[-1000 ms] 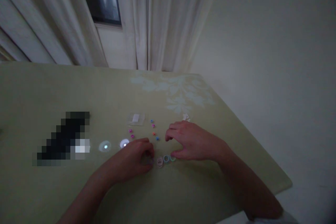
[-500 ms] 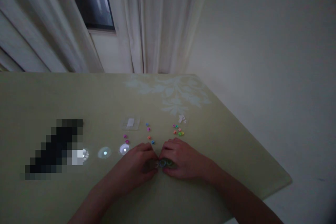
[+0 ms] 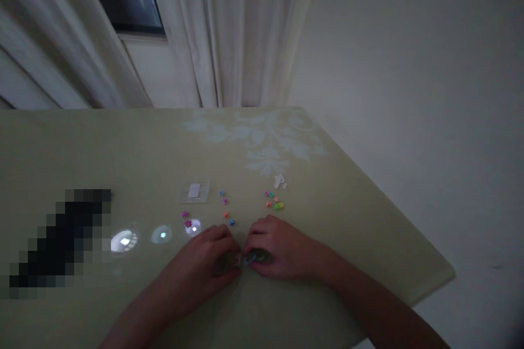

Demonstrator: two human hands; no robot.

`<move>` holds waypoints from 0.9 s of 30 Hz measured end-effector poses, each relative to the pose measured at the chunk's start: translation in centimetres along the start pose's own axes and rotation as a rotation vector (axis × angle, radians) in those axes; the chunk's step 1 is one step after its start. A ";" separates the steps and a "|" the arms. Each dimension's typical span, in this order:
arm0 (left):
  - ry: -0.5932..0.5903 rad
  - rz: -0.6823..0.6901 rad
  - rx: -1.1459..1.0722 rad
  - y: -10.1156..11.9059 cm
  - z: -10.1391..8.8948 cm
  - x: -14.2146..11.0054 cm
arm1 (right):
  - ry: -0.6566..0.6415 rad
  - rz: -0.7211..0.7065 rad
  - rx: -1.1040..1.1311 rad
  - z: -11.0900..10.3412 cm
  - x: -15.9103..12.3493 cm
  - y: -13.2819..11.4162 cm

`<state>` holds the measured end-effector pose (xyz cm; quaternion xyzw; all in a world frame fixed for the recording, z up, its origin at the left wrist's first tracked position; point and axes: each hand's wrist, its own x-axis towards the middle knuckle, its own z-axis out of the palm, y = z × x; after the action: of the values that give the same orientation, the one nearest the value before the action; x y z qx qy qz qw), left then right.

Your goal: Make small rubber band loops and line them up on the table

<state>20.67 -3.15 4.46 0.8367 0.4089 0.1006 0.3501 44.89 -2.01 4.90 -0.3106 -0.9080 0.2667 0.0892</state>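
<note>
My left hand (image 3: 207, 262) is closed, fingers and thumb curled around a small pale, clear-looking piece (image 3: 237, 260) with a rounded edge. Just right of it, my right hand (image 3: 282, 251) pinches a small bluish ring-like piece (image 3: 250, 258), and something dark green shows faintly inside its curl. The fingertips of both hands nearly meet low over the table. What these pieces are I cannot make out; fingers cover most of them. Beyond the right hand lies a cluster of small coloured beads (image 3: 276, 206). More beads, blue, purple and orange (image 3: 225, 215), lie ahead of the left hand.
A clear flat case (image 3: 194, 191) with a white label lies behind the beads. Small white pieces (image 3: 280, 181) rest at the back right. A pixelated dark object (image 3: 61, 242) lies at left. Light reflections mark the table (image 3: 135, 158), whose edge slants away at right, beside the wall.
The view has shifted slightly, so the table things sit further left. My fingertips have parted a little, and the bluish ring has tilted and is less visible.
</note>
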 end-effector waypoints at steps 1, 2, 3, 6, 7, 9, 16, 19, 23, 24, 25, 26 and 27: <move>0.005 0.001 -0.005 0.0 0.0 0.0 | 0.003 0.003 0.017 0.0 0.0 0.1; 0.007 0.000 -0.009 -0.1 0.0 0.0 | 0.006 0.005 0.031 0.0 0.0 0.1; 0.007 0.000 -0.015 -0.1 0.0 0.0 | 0.010 0.005 0.045 0.0 0.0 0.2; 0.011 -0.002 -0.031 -0.3 0.1 0.0 | 0.023 -0.008 0.098 0.0 0.0 0.4; 0.010 -0.003 -0.036 -0.3 0.1 0.0 | 0.029 -0.015 0.115 0.0 0.0 0.5; 0.010 -0.004 -0.039 -0.4 0.2 0.0 | 0.042 -0.028 0.137 0.0 0.0 0.5; 0.012 -0.002 -0.047 -0.4 0.1 -0.1 | 0.027 -0.037 0.110 0.2 0.1 0.6; 0.009 0.003 -0.033 -0.4 0.1 -0.1 | 0.019 -0.034 0.083 0.3 0.0 0.6; 0.010 0.013 -0.008 -0.4 0.3 0.1 | 0.006 -0.025 0.064 0.3 -0.1 0.7; 0.012 0.014 -0.003 -0.4 0.3 0.1 | 0.004 -0.027 0.065 0.1 -0.1 0.7; 0.015 0.010 0.000 -0.4 0.3 0.1 | 0.004 -0.029 0.069 -0.1 -0.2 0.7; 0.015 0.006 0.002 -0.4 0.3 0.1 | 0.005 -0.028 0.076 -0.3 -0.2 0.8; 0.012 0.002 0.003 -0.4 0.3 0.1 | 0.005 -0.023 0.085 -0.6 -0.3 0.9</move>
<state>20.61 -3.09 4.02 0.8370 0.4103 0.1053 0.3463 45.79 -1.39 4.95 -0.2967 -0.8992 0.3031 0.1075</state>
